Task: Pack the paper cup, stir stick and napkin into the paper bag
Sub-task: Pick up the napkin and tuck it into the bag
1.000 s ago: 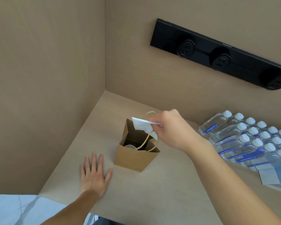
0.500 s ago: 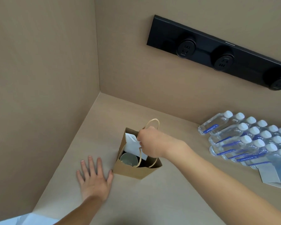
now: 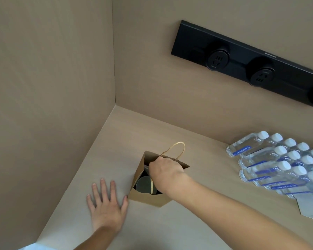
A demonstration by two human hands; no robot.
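Observation:
A small brown paper bag (image 3: 148, 198) with twine handles stands open on the beige table (image 3: 197, 222), near the corner of two walls. Inside it I see the round rim of the paper cup (image 3: 142, 184). My right hand (image 3: 163, 173) reaches down into the bag's mouth, its fingers closed. Only a grey sliver of the napkin (image 3: 146, 167) shows at the fingertips. My left hand (image 3: 107, 204) lies flat on the table left of the bag, fingers spread, thumb against the bag's lower corner. No stir stick is visible.
Several clear water bottles (image 3: 278, 165) with white caps lie packed at the right. A grey sheet (image 3: 311, 204) lies in front of them. A black socket strip (image 3: 251, 65) is on the back wall. The side wall stands close on the left.
My right hand has carried the white napkin from above the bag down into its mouth, and the napkin is now almost hidden. My left hand has stayed flat beside the bag.

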